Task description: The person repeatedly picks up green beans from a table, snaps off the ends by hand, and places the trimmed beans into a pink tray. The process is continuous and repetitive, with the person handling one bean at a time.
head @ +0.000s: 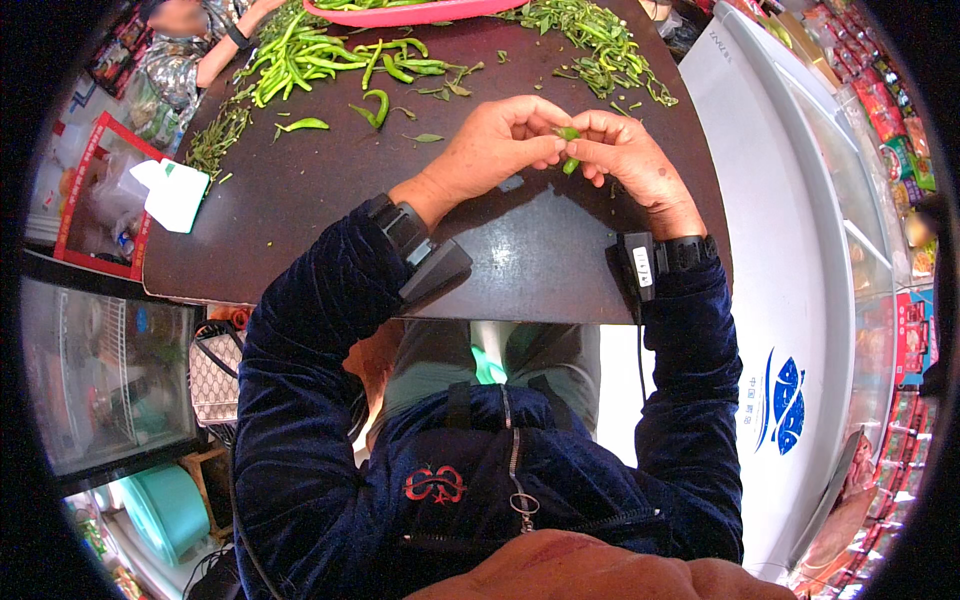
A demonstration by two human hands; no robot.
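Observation:
Above the dark table, my left hand [495,146] and my right hand [637,157] meet at the fingertips. Between them they pinch a small green chili pepper [571,163], partly covered by my thumbs and fingers. Its leafy or stem-like upper end shows by my left fingertips. To the left of my hands lie a curved green pepper [382,107] and a single straighter one [304,124]. Farther back is a pile of long green peppers [296,56]. Leaves and stems form a heap [600,45] beyond my right hand.
A pink basket [420,15] of peppers stands at the table's [337,225] far side. Another person's arm [221,56] reaches in at the far left. A white box-like object [176,195] sits at the left edge. Along the right runs a white chest freezer [780,225].

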